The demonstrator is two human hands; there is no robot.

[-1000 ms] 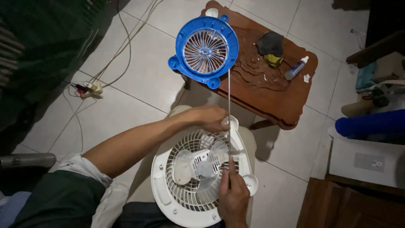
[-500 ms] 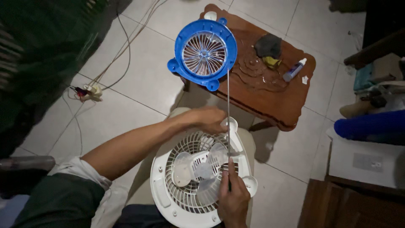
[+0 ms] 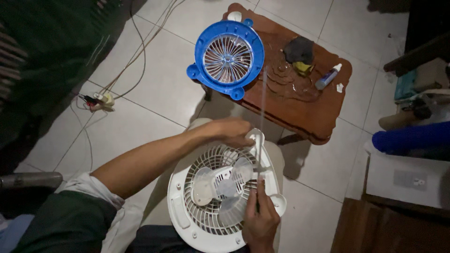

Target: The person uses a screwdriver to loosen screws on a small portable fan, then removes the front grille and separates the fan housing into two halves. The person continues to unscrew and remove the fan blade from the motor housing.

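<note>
The thin metal rod (image 3: 260,136) has tilted a little to the right at its top since a moment ago, its upper end now blurred over the desk (image 3: 309,117). Left of the grip, a power strip (image 3: 104,99) with trailing cables lies on the tiled floor (image 3: 154,93). The left hand (image 3: 233,131) curls closed over the upper rim of the white fan housing (image 3: 220,187), which rests in the person's lap. Just right of it, the right hand (image 3: 258,221) pinches the rod's lower end against the grille, fingers closed on it. Above the grip, a blue fan grille (image 3: 227,58) sits on the desk edge; further right lie a dark cloth (image 3: 300,50) and a small bottle (image 3: 328,76).
</note>
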